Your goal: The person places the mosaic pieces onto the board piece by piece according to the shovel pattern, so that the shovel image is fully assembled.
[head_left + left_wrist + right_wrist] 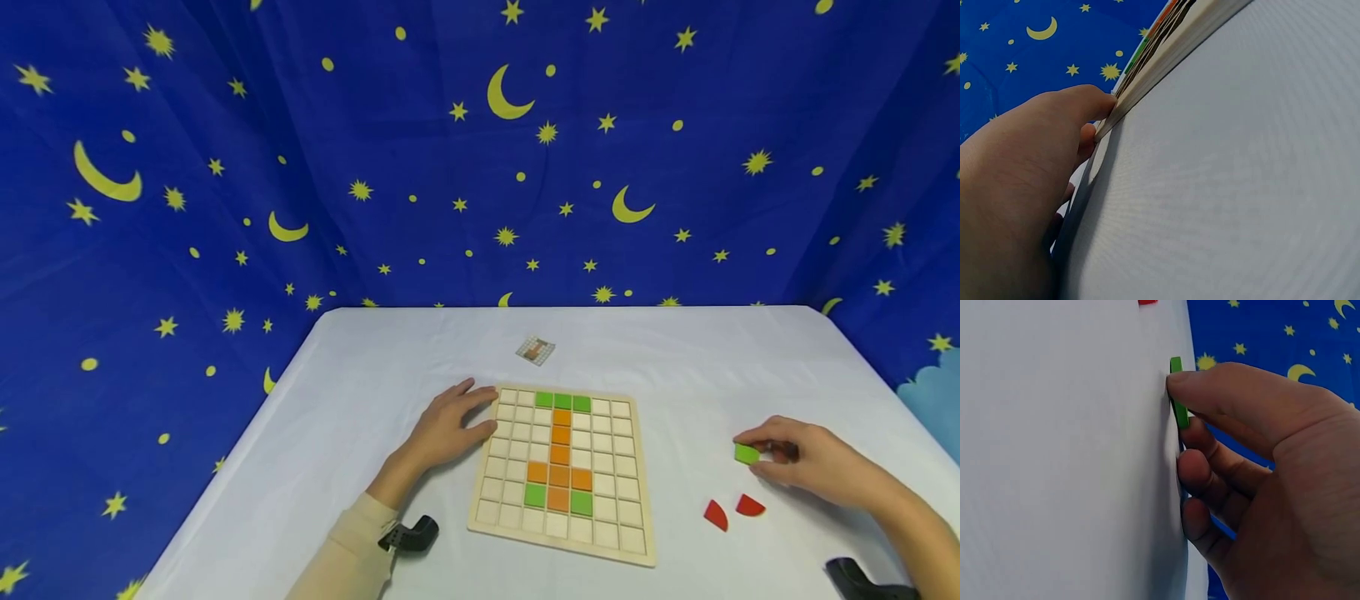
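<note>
A wooden grid board (567,543) lies on the table with green and orange square tiles in some of its cells. Three green tiles (562,402) sit in its top row, and orange tiles (560,455) run down the middle. My left hand (448,423) touches the board's left edge with fingers extended; the left wrist view has the thumb (1088,103) against the rim. Off to the right, my right hand (806,458) pinches a green tile (1179,400) between thumb and fingers, close to the tabletop. Two red quarter-circle pieces (716,515) lie near that hand.
A small picture card (536,350) with a grid pattern lies behind the board. White cloth (420,346) covers the table. A blue curtain (420,150) with yellow moons and stars hangs at the back and sides. Black wrist devices (412,535) show at both wrists.
</note>
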The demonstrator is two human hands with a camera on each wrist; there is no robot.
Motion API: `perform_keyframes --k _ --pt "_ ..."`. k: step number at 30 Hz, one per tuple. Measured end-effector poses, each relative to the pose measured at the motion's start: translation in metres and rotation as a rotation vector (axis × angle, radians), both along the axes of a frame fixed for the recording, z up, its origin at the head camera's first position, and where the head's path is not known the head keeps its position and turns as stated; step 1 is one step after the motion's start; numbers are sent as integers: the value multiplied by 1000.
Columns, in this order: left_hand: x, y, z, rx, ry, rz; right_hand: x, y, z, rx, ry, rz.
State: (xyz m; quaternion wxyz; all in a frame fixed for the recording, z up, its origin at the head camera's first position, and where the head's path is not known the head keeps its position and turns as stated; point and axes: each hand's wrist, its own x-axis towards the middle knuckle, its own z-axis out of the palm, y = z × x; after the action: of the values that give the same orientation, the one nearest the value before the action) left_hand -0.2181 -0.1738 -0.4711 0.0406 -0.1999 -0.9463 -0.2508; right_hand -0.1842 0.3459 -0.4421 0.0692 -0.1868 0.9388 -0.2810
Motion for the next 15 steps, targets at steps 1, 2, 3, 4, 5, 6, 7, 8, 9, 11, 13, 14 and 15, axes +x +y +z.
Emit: perform_keyframes --k 1,2,3,4,5,6,7,8,9,11,13,14,15 --pt "0 0 0 -2 -1 1 0 -2 0 -6 5 4" --pt "0 0 -1 -3 -3 0 1 -4 -1 -12 7 8" --pt "1 -1 -1 -2 -1 -1 1 -6 -1 -19 8 14" --pt "1 -1 -2 -2 -2 0 1 -8 -1 -27 3 26" --pt "1 -1 -2 -2 -1 1 1 -11 -1 -29 -2 29" --pt "2 -1 -2 0 0 1 1 -14 -2 -32 -10 29" --pt "2 -2 -3 0 -2 3 1 -16 -2 -36 -21 28" --pt "2 -2 -3 1 -1 4 0 -19 -1 -37 -32 28" --pt "2 -2 -3 3 -4 5 0 -22 -1 -36 -41 26" --pt "1 -1 -3 5 -1 1 -2 -26 -1 -29 -59 17" --pt "0 -1 -2 5 5 -3 -4 -31 0 -26 -73 18" --pt "0 -1 -2 6 8 -5 -5 -34 1 -22 -76 23" --pt "0 -1 -2 6 9 -5 -5 -36 2 -19 -81 29"
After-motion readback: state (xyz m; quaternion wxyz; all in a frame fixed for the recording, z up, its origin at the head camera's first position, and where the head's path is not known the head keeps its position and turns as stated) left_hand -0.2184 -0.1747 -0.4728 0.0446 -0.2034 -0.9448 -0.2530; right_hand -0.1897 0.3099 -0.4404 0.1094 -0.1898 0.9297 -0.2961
